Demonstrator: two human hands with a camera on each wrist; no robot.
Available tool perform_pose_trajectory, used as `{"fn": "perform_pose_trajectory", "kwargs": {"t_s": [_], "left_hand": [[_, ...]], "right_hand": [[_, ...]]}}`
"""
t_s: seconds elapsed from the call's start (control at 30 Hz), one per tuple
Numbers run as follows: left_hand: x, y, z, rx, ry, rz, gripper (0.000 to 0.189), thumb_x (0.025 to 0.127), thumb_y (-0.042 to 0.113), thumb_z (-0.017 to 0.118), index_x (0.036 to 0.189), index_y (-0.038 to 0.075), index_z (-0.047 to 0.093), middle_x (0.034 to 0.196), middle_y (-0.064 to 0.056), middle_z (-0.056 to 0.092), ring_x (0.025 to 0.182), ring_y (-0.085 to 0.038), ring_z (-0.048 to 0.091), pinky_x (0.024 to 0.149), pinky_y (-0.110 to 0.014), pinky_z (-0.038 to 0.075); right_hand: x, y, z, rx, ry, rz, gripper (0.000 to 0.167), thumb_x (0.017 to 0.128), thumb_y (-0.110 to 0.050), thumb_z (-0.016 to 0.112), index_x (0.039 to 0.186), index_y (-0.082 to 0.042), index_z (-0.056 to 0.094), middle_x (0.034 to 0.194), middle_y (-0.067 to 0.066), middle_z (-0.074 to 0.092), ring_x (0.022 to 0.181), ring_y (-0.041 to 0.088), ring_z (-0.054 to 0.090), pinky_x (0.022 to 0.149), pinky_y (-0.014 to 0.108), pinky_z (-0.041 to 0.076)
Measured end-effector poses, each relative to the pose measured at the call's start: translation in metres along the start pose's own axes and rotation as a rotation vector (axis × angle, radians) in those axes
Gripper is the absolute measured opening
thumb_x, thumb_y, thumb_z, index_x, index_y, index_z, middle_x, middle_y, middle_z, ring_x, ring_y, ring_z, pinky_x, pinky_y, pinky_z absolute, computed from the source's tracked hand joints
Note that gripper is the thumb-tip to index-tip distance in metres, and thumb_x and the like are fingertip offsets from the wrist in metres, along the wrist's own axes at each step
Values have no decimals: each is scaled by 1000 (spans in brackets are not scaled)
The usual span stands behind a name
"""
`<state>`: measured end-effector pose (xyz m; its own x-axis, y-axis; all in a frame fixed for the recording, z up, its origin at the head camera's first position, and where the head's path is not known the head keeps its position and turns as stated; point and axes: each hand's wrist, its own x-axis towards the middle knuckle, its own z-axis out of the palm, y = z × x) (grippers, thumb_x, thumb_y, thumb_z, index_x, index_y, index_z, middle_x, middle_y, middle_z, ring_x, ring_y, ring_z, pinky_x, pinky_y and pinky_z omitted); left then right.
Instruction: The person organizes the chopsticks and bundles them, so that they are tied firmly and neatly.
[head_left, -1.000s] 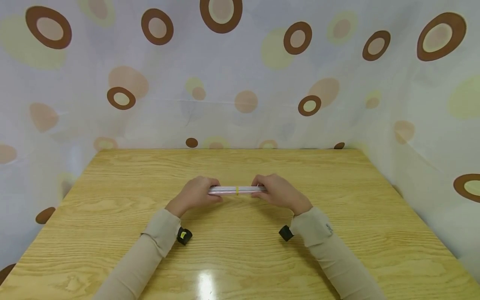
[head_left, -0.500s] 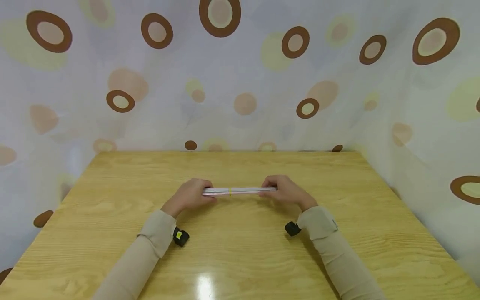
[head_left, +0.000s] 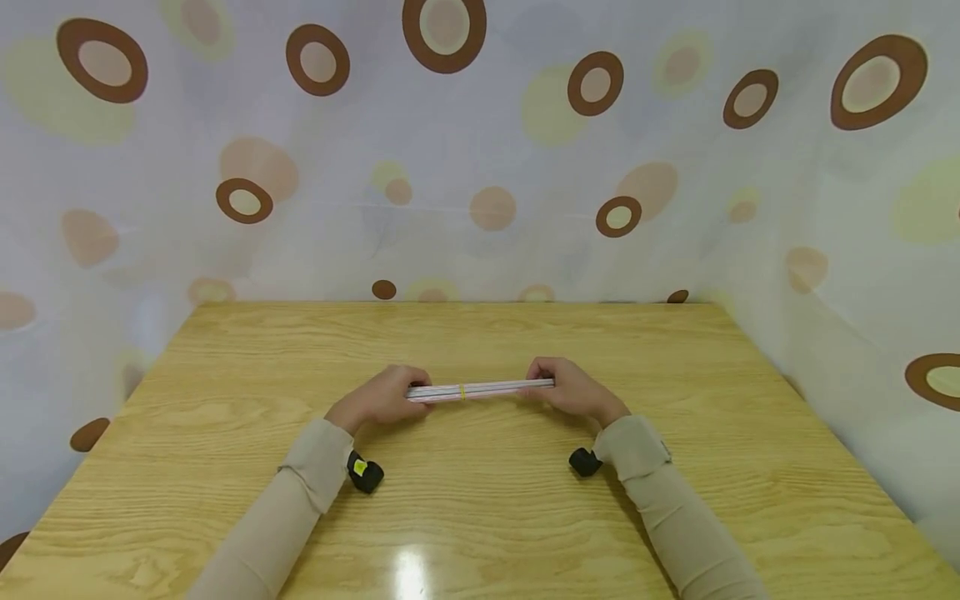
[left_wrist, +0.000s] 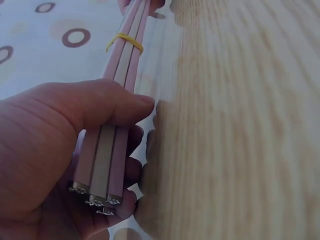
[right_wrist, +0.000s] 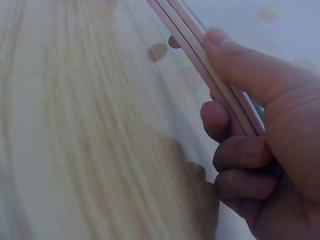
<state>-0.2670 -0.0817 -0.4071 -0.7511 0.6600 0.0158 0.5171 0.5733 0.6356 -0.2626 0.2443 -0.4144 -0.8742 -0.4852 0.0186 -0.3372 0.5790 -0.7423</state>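
Observation:
A bundle of pink and cream chopsticks (head_left: 487, 389) is held just above the table, bound near its middle by a yellow rubber band (left_wrist: 125, 42). At its left end my left hand (head_left: 388, 394) grips it, thumb across the top and fingers curled beneath. Patterned silvery chopstick ends (left_wrist: 95, 200) stick out below that thumb in the left wrist view. The other end is in my right hand (head_left: 573, 388), pinched between thumb and curled fingers, and its tip is hidden in the palm in the right wrist view.
The wood-grain table (head_left: 480, 500) spreads out under both hands. A white cloth (head_left: 480, 150) with brown and yellow circles hangs behind it and along both sides. A black wrist camera (head_left: 365, 473) sits below the left cuff, another black camera (head_left: 585, 462) below the right.
Since a second ago my hands have moved apart, the right one sliding rightward along the bundle. The bundle has shifted slightly left, and its left end now sits lower than its right.

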Motion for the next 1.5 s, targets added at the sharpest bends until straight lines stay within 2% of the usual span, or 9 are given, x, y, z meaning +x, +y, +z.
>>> {"fn": "perform_pose_trajectory", "kwargs": {"t_s": [0.13,0.33,0.57,0.73,1.0,1.2,1.3,1.4,1.5], "left_hand": [[1,0,0,6,0,-7,10,85,10,69,94,7,66,91,-4,62,76,-13,50,71,-28,42],[0,-1,1,50,19,1,22,85,12,71,104,2,65,97,-8,63,82,-16,52,76,-32,45],[0,0,1,102,35,-11,28,84,19,73,106,3,67,98,-7,62,90,-20,49,80,-35,41],[1,2,0,81,31,-8,27,84,20,73,103,3,66,93,-6,60,87,-19,48,78,-32,40],[1,1,1,48,14,-17,28,85,19,73,105,1,65,97,-8,62,87,-19,50,79,-33,43],[-10,0,-4,145,16,-95,31,84,24,73,107,4,63,99,-7,60,91,-21,50,81,-38,41],[-17,0,-9,177,29,-148,37,84,27,73,109,4,60,102,-9,58,94,-25,47,82,-42,38],[-24,-1,-12,175,45,-166,45,85,29,73,114,0,57,104,-12,55,97,-29,46,84,-45,37],[-27,-1,-14,174,59,-188,50,85,30,73,118,-2,53,105,-12,53,100,-30,44,87,-46,35]], "right_hand": [[0,2,-1,-41,-4,-21,15,90,-23,69,89,-11,61,78,2,58,57,10,41,57,24,39],[-1,4,0,-132,12,-80,16,87,-29,72,86,-16,63,79,-3,60,66,10,45,64,24,41],[-2,11,3,-143,83,-83,18,83,-30,76,85,-17,65,79,-4,62,68,10,52,66,25,46],[-4,12,3,-119,107,-74,18,81,-30,78,85,-17,66,80,-3,63,69,10,53,66,25,46],[-3,18,4,-164,138,-144,18,78,-28,81,84,-18,67,82,-2,59,70,10,49,64,24,44],[1,24,12,-125,124,-217,22,81,-32,78,88,-16,65,83,-2,60,69,8,51,63,24,45],[0,23,12,-83,110,-172,24,83,-33,76,92,-15,64,85,0,60,69,12,51,64,26,45],[-3,19,9,-28,93,-64,24,85,-31,75,98,-15,63,89,2,60,74,16,53,69,29,47],[-6,9,4,3,91,4,27,89,-27,71,105,-9,62,95,6,61,81,18,56,75,31,47]]}}
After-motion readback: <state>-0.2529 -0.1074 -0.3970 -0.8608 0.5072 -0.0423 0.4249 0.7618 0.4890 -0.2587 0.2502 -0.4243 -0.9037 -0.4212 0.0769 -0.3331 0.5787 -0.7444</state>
